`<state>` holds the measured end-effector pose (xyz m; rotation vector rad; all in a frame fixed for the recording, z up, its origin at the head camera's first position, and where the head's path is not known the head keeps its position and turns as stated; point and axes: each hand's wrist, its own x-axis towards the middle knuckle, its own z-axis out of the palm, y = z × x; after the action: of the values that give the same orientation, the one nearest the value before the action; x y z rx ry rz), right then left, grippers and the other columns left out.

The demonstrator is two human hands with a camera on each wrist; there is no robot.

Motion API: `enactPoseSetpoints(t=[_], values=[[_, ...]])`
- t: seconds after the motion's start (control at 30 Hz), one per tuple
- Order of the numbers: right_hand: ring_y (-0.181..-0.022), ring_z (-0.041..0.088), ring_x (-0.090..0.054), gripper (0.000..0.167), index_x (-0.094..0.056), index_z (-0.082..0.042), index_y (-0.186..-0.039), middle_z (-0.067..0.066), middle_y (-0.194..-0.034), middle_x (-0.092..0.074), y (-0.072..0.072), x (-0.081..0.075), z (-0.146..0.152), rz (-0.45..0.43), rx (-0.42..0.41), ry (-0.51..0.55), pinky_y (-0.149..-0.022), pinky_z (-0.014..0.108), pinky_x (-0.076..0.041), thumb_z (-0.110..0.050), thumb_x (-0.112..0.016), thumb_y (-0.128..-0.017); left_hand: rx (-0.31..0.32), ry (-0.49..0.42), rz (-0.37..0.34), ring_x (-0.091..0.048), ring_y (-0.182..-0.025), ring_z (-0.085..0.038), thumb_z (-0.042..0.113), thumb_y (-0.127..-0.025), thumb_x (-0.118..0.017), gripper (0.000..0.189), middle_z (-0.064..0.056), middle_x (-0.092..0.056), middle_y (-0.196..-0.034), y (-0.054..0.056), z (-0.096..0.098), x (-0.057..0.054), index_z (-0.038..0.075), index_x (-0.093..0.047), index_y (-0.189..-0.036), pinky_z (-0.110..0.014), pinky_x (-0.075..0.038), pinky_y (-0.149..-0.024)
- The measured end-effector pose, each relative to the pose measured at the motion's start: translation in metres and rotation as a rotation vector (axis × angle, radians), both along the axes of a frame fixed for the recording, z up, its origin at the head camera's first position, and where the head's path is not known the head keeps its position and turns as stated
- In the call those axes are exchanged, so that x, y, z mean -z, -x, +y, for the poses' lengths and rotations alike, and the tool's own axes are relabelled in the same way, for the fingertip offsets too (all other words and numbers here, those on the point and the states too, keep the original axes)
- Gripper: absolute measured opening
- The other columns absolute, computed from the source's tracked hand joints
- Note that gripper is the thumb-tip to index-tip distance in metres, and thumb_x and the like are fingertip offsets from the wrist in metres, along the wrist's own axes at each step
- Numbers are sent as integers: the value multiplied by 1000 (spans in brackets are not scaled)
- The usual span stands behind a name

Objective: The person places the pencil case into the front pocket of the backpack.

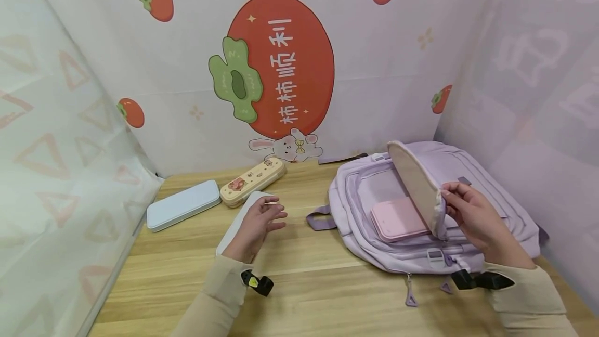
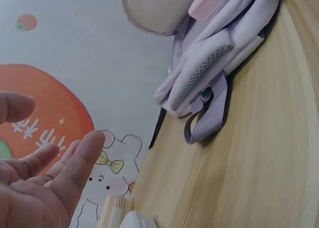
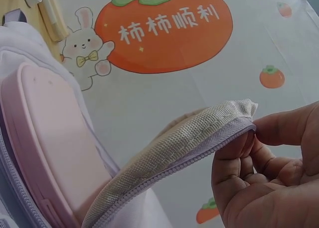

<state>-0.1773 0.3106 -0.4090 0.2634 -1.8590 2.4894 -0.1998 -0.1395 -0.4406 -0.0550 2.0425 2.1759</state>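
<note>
Only the left wrist view shows mesh [image 2: 202, 72] on the side of the lilac backpack [image 1: 496, 196]; the right wrist view shows zip teeth [image 3: 174, 171] along its flap [image 1: 416, 186]. The right hand [image 1: 474, 217] has its grip pinching that flap's edge. Left of this grip, the pink case [image 1: 398, 217] lies in the pocket, one end hidden. The left hand [image 1: 257, 222], fingers spread, partly covers a white case [image 1: 238, 222].
</note>
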Motion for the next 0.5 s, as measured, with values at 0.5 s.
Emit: enactPoseSetpoints(t=[0.5], values=[[-76,5,-56,31,-66,-9,-101,-2,-88,-59,4,5,-4,13,-30,44,-66,16,-48,7,-40,-108,-110,-9,-38,-64,-104,-20,6,-108,-50,39,-22,-54,-127,-10,-43,-2,-10,-38,-141,-32,-58,-86]])
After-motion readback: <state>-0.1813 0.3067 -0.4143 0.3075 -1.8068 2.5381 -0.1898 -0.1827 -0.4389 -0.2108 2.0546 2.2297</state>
